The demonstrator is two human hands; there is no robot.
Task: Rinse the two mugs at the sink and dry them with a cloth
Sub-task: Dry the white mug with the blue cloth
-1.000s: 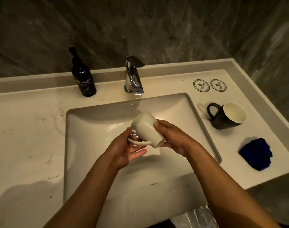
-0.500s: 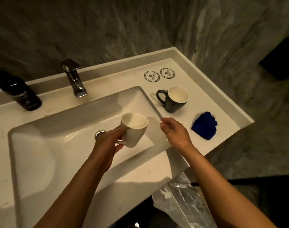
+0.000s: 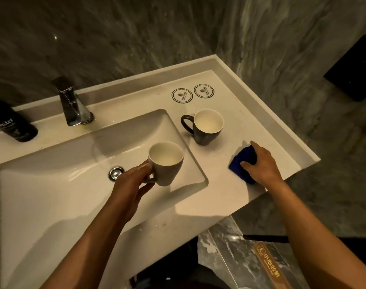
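From where I sit, the white mug is the thing to watch: a plain glazed cup with a slightly tapered body, mouth up and tipped a little toward the camera, its inside pale and shadowed at the bottom. My left hand holds it by the handle, fingers curled through and round the loop, so the mug hangs in the air over the right part of the sink, above the basin wall and near the chrome drain.

The second mug, the black mug, stands upright on the countertop just right of the basin; dark outside, cream-white inside, handle pointing left toward the sink. It is well apart from the white one.

My right hand lies over the blue cloth, which sits bunched on the counter near its right edge, in front of the black mug. The thumb and fingers curl onto the fabric and grip it (whether it has left the surface I cannot tell).

Behind the basin the chrome tap stands upright, a dark soap bottle to its left. Two round printed coasters lie side by side at the back of the counter.
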